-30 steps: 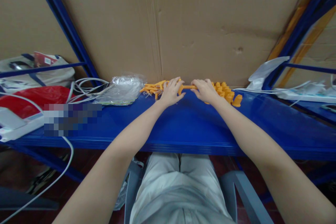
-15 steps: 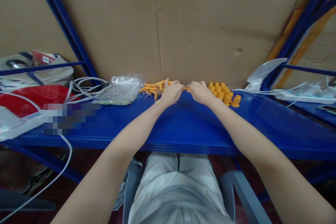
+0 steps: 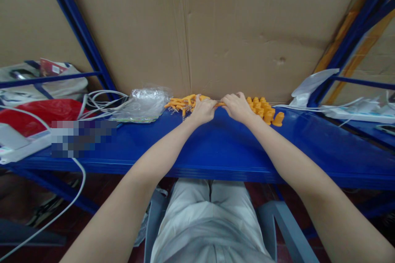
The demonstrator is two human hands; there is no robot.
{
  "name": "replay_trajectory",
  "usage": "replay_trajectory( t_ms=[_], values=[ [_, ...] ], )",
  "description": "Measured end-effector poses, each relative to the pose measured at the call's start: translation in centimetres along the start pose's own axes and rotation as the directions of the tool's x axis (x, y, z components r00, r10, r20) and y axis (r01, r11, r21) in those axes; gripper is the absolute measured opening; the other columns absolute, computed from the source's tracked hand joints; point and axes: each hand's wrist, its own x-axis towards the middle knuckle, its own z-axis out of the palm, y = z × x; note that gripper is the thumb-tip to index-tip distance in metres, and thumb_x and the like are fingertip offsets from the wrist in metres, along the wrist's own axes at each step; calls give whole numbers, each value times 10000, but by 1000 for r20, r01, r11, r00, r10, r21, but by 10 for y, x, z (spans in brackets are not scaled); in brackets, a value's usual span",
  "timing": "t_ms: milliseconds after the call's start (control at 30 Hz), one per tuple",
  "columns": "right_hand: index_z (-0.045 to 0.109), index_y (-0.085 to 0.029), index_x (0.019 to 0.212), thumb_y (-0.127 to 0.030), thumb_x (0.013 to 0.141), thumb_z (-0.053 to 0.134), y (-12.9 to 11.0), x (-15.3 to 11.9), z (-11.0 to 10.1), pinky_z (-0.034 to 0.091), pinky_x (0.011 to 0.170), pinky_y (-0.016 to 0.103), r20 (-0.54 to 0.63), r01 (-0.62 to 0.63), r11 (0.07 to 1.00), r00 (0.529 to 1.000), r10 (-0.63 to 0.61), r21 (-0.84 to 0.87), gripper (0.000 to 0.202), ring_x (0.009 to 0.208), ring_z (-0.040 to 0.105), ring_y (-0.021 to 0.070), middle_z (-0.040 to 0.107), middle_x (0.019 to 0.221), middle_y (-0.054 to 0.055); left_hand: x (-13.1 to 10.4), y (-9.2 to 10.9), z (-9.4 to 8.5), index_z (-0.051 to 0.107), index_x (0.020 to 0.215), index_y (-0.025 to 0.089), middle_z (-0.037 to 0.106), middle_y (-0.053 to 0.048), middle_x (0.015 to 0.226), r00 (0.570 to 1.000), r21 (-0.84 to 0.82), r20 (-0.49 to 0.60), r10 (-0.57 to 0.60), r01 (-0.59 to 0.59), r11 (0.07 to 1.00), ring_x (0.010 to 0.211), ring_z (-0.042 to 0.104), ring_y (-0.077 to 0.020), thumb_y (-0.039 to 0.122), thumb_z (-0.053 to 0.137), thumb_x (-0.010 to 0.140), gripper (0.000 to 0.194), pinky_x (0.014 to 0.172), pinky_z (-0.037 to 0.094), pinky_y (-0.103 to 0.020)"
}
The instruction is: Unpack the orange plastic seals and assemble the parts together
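Note:
Over the back of the blue table, my left hand (image 3: 204,110) and my right hand (image 3: 236,106) are close together, their fingers closed on the two ends of a slim orange plastic piece (image 3: 219,104). Fingers cover most of it, so its exact kind is hidden. Beside my left hand lies a pile of branching orange plastic pieces (image 3: 182,102) with thin metal chains (image 3: 176,109). To the right of my right hand stand several orange flared caps (image 3: 268,116) in a cluster, one of them (image 3: 279,119) at its near right edge.
A clear plastic bag (image 3: 145,104) lies left of the pile. Farther left are white cables (image 3: 103,98), a red bag (image 3: 46,115) and a white power strip (image 3: 27,148). Cardboard (image 3: 231,28) walls the back. Blue posts (image 3: 74,24) frame the table (image 3: 216,148); another power strip (image 3: 354,113) is at right.
Both hands keep their hold on the orange piece and stay in nearly the same place. The fingers of my right hand have shifted slightly, with one now raised.

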Motion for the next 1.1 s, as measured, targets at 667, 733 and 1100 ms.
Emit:
replay_trajectory(
  t_ms=[667, 733, 1100],
  values=[
    [639, -158, 1187, -117, 993, 340, -1, 1, -7, 294, 1028, 513, -91, -50, 992, 995, 39, -117, 359, 1082, 535, 295, 678, 1157, 164, 4, 8, -6, 731, 1056, 211, 782, -95, 1116, 985, -48, 35, -170, 172, 984, 1130, 673, -306, 234, 503, 964, 247, 1054, 375, -542],
    [641, -138, 1204, -147, 1001, 371, -1, 0, -7, 301, 1022, 511, -62, -44, 992, 997, 37, -116, 338, 1093, 534, 298, 665, 1182, 177, 3, 10, -7, 729, 1080, 210, 777, -95, 1143, 986, -37, 43, -163, 165, 986, 1150, 665, -302, 225, 502, 968, 254, 1058, 368, -536],
    [631, -153, 1190, -119, 972, 375, 14, -3, -9, 322, 1004, 515, -109, -232, 967, 969, 221, -101, 337, 1147, 508, 319, 632, 1215, 184, -1, 9, -12, 717, 1079, 167, 767, -136, 1128, 990, 46, 39, -137, 135, 990, 1143, 663, -301, 181, 491, 968, 252, 1140, 290, -560]
  ],
)
